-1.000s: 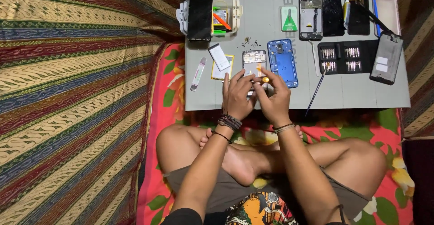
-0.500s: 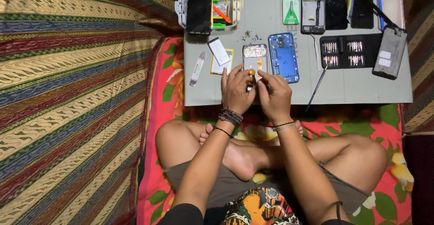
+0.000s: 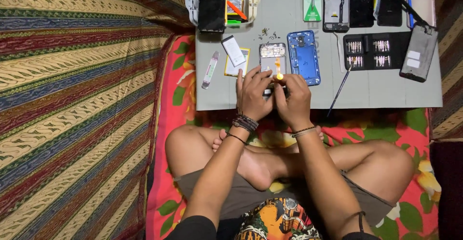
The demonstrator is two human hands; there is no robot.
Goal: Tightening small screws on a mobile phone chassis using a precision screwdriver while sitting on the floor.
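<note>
An opened phone body with exposed grey and orange insides lies on the grey work mat. My left hand rests on its lower left edge and steadies it. My right hand grips a small screwdriver with a yellow tip and holds it over the phone's lower part. Both hands cover the phone's bottom end. A blue phone back cover lies just to the right of it.
A screwdriver bit set in a black case, a thin brush, a white battery on a yellow frame, a white pry strip, several other dismantled phones along the mat's far edge, loose screws, a striped cloth on the left.
The view has shifted slightly, so the mat sits higher in the frame. My hands stay on the opened phone, with the right hand's tool moved a little lower.
</note>
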